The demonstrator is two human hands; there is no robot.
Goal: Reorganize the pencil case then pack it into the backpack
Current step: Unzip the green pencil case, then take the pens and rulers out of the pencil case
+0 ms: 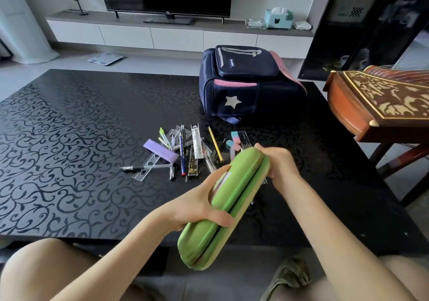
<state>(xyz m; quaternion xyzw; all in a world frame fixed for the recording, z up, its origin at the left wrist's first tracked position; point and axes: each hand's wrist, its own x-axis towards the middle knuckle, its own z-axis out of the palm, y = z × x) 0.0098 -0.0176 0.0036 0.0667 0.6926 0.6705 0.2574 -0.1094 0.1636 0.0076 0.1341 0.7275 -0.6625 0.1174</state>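
- The backpack (246, 84) sits near the table's (81, 138) far right corner, soft-sided.
- The green pencil case (222, 210) hangs over the near edge: a stiff, light shell, I'd judge, best gripped across its width.
- Left hand (204, 205) clasps its middle, right hand (278, 161) its far end.

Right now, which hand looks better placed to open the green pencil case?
Right, probably. The right hand grips the far end of the green pencil case, by its zip seam; the left hand wraps its middle, steadying it.
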